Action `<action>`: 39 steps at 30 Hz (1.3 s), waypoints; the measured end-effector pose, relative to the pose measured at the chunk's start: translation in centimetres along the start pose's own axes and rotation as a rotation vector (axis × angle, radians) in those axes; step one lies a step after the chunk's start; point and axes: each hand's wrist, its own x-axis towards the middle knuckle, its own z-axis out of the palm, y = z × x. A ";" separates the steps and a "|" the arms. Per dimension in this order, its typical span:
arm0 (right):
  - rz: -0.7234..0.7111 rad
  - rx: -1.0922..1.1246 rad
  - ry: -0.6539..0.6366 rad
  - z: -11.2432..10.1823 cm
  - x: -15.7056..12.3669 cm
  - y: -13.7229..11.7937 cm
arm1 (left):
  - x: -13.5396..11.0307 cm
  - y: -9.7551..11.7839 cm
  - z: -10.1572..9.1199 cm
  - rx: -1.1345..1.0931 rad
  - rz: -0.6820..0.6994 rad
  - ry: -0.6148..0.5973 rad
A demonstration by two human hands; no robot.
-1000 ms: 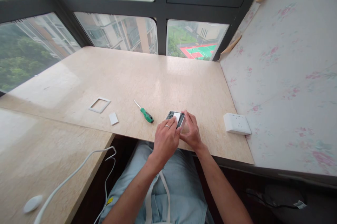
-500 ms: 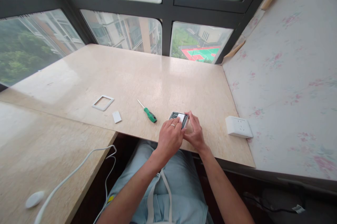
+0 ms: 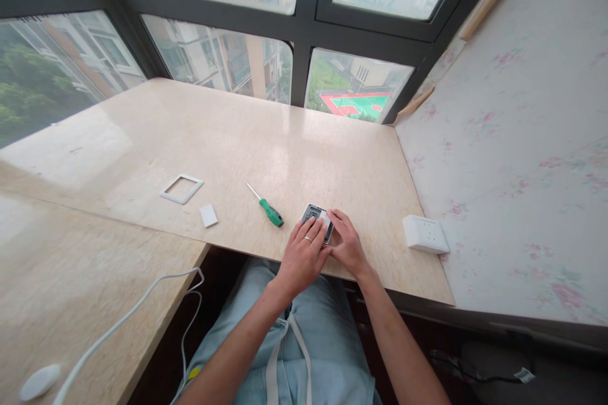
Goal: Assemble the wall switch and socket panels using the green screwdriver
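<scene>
Near the front edge of the table lies a wall switch (image 3: 311, 210), a square white-rimmed body with a dark grey inside and a white rocker piece on its right part. My left hand (image 3: 304, 251) rests over it, with fingers together pressing on the rocker and covering much of the front. Along the right side, my right hand (image 3: 349, 245) grips the switch's edge between thumb and fingers. To the left, a green-handled screwdriver (image 3: 272, 212) points away from me. Farther left are a small white rocker cover (image 3: 208, 215) and a square white frame (image 3: 182, 189).
A white socket box (image 3: 425, 234) stands against the flowered wall (image 3: 503, 183) at the right. A white cable (image 3: 128, 313) and a round white disc (image 3: 40, 382) lie on the left tabletop (image 3: 95, 265). Dark-framed windows (image 3: 300, 37) border the back.
My left fingers have spread flatter over the switch, and my right fingers have shifted inward along its far right edge. The whole view has tilted slightly; the loose parts stay put.
</scene>
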 end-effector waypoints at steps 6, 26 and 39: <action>0.005 -0.008 -0.007 0.0 0.1 0.0 | -0.8 -0.9 0.6 -0.088 0.019 0.046; -0.005 -0.056 -0.025 -0.2 -0.2 -0.3 | -0.3 -1.0 -1.0 0.005 0.049 0.013; 0.002 -0.054 -0.093 -0.4 0.1 -0.3 | -0.4 -1.2 -0.8 -0.020 0.035 0.002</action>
